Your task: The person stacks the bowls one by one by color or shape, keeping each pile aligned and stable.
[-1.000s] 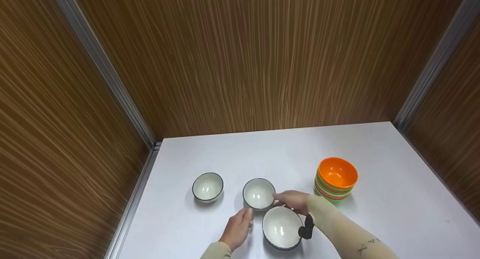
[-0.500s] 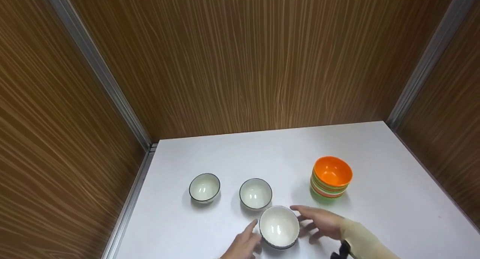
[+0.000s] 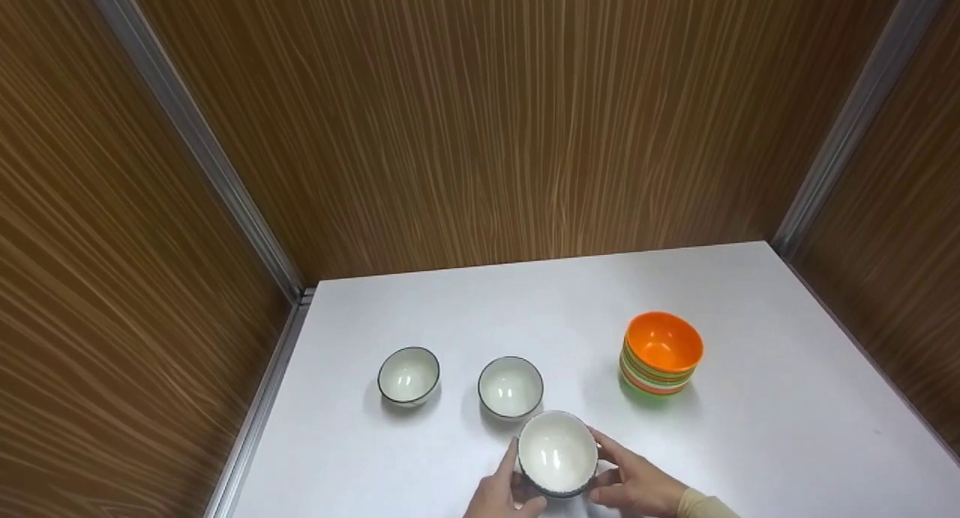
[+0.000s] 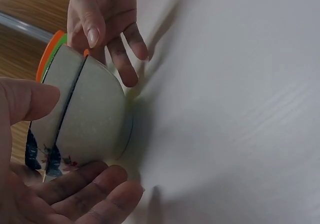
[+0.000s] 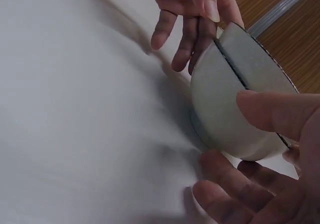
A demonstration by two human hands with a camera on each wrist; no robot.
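Two nested white bowls (image 3: pixel 557 454) with dark rims stand near the front of the white table, between my hands. In the left wrist view, the outer bowl (image 4: pixel 95 111) shows a blue and red pattern low on its near side. My left hand (image 3: pixel 501 495) holds the stack from the left, its fingers (image 4: pixel 100 184) curved round the bowls' side. From the right, my right hand (image 3: pixel 637 482) holds it too, with the thumb (image 5: pixel 265 109) across the rims in the right wrist view. The fingers' far contact is partly hidden behind the bowls.
A single white bowl (image 3: pixel 511 387) stands just behind the stack, and another white bowl (image 3: pixel 409 377) farther left. At the right is a stack of striped bowls with an orange bowl (image 3: pixel 664 342) on top. Wood-grain panels (image 3: pixel 525 128) enclose the white table (image 3: pixel 360 458).
My right hand has drawn back from beside the middle bowl to the right side of the nested stack. My left hand has moved in against its left side. The bowls stay in place.
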